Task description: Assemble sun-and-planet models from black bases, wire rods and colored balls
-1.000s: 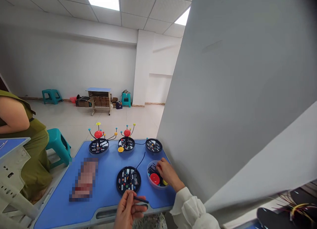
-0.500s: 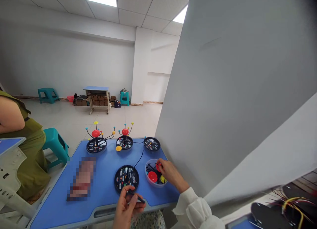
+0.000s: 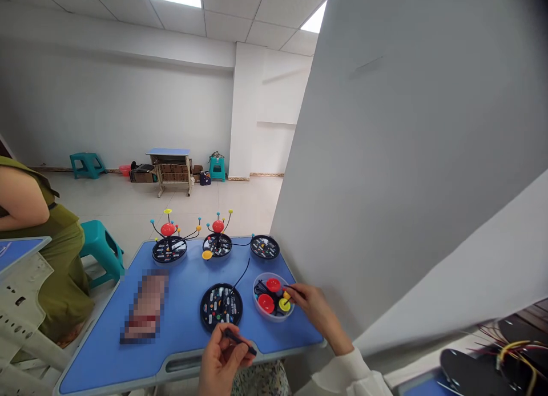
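Note:
My left hand [image 3: 222, 356] is closed round a short black rod [image 3: 240, 342] at the desk's front edge. Over the right rim of a clear plastic bowl [image 3: 262, 315], my right hand [image 3: 317, 307] pinches a thin black stick [image 3: 289, 287]. Inside the bowl lie red half-shells [image 3: 266, 303], a yellow piece [image 3: 285, 304] and several black parts. Left of the bowl, just beyond my left hand, sits a round black base [image 3: 214, 311] with printed planets and one thin curved rod rising from it.
Two planet models [image 3: 168, 229] [image 3: 218, 227] and another round base [image 3: 264, 247] line the back of the blue desk [image 3: 180, 304]. A blurred flat item [image 3: 148, 304] lies left. A grey partition [image 3: 363, 185] flanks the right. A person in green [image 3: 55, 259] is at far left.
My right hand has drawn back to the right, from inside the bowl to its rim, with a thin black stick in the fingers. My left hand still holds its black rod.

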{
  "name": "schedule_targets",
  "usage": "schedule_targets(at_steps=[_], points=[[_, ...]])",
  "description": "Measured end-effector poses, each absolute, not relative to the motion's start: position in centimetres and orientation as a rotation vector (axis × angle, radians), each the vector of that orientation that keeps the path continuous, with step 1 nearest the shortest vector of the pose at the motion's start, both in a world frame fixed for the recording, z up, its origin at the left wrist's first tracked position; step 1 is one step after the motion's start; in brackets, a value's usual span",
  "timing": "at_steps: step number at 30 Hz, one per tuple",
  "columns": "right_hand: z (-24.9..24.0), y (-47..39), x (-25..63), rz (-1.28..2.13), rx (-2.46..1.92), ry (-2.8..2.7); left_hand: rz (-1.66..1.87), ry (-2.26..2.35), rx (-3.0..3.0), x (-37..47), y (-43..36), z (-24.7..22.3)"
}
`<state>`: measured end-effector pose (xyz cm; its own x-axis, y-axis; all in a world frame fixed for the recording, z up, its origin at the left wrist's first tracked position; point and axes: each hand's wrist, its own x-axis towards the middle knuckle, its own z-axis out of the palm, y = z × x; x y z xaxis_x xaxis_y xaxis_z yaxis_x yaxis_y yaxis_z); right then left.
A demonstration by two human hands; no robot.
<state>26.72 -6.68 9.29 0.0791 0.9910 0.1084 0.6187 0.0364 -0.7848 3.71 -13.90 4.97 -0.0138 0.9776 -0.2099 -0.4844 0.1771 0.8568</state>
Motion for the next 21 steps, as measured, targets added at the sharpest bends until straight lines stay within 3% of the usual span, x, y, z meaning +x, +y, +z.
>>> schedule_targets(at_steps=[8,21], points=[[8.4,-12.9,21.2,1.029,-1.262,-0.984,1.384,1.043,0.58,2.3,-13.6,5.1],[9.2,-15.8,18.0,1.062,-1.184,-0.921,1.549,1.079,0.645,2.6,-15.4,7.7]])
